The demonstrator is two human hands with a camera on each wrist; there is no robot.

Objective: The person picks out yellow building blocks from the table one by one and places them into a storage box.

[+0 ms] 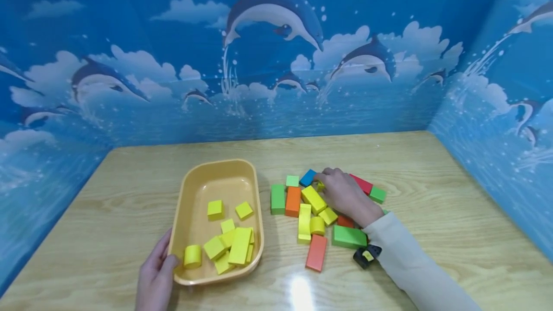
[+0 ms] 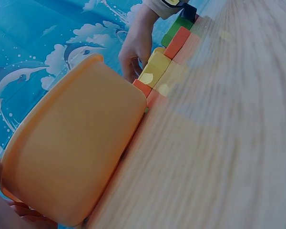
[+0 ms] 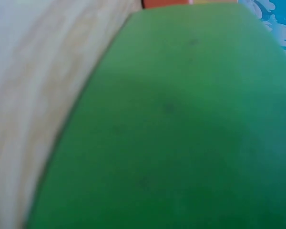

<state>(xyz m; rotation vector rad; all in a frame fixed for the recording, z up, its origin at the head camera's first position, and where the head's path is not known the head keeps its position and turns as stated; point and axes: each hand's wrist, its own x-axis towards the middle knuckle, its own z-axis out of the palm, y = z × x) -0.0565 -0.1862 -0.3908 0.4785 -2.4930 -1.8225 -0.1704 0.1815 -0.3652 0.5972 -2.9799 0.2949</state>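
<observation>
My left hand (image 1: 154,275) grips the near left side of a yellow-orange plastic tub (image 1: 211,169), with the thumb over its rim. Inside the tub lie several yellow wooden blocks, among them a cylinder (image 1: 192,257) and a long flat block (image 1: 240,247). My right hand (image 1: 344,195) reaches into a loose group of coloured blocks on the right. Its fingers pinch a small yellow block (image 1: 320,186), mostly covered by them. Just in front are a yellow rectangular block (image 1: 314,199), a yellow arched block (image 1: 304,222) and a yellow cylinder (image 1: 317,226).
Around them lie green (image 1: 278,199), orange (image 1: 293,200), blue (image 1: 308,177) and red (image 1: 361,184) blocks. A green block (image 3: 162,119) fills most of the right wrist view. The wooden table (image 1: 129,196) is bordered by dolphin-printed walls (image 1: 268,109).
</observation>
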